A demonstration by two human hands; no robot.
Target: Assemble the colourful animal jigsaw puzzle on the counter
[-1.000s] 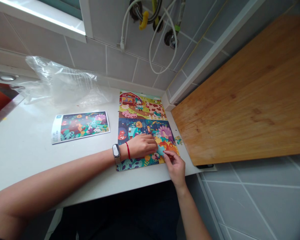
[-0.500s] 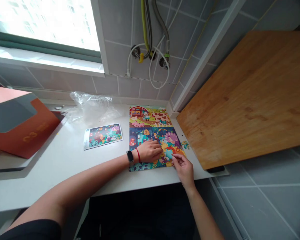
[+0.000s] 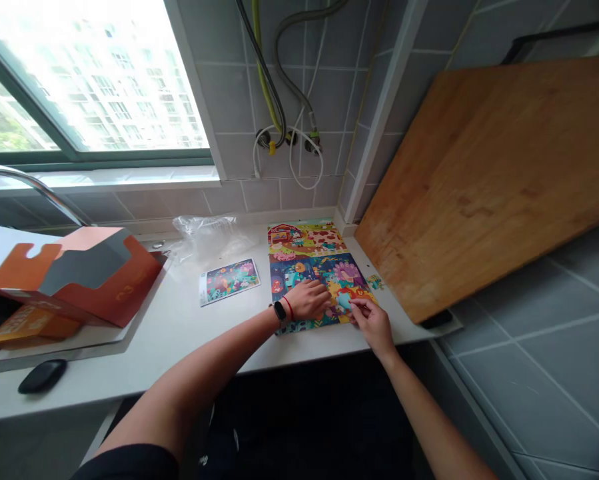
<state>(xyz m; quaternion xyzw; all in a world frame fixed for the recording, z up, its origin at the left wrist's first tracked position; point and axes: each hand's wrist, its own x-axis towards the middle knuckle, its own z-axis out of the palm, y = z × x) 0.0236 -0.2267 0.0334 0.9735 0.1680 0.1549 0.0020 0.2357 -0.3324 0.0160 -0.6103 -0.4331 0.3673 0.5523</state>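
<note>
A colourful jigsaw puzzle (image 3: 304,270) lies on the white counter, a farm scene at its top and a darker animal scene below. My left hand (image 3: 309,300), with a black band and red string at the wrist, rests palm down on its lower middle, fingers loosely bent and holding nothing. At the lower right, thumb and index finger of my right hand (image 3: 372,321) pinch a light-blue puzzle piece (image 3: 344,301); its outline is hard to make out. Loose pieces (image 3: 376,282) sit just off the puzzle's right edge. Left of it is a small picture card (image 3: 233,280) with a similar scene.
A crumpled clear plastic bag (image 3: 209,237) lies behind the card. An open orange box (image 3: 89,283) stands at the left, with a black computer mouse (image 3: 42,377) in front. A large wooden board (image 3: 499,180) leans on the right. Hoses (image 3: 279,80) hang along the tiled wall.
The view has swung left and up, bringing more of the box, the mouse and the tap into sight. Both hands stay at nearly the same spots on the puzzle.
</note>
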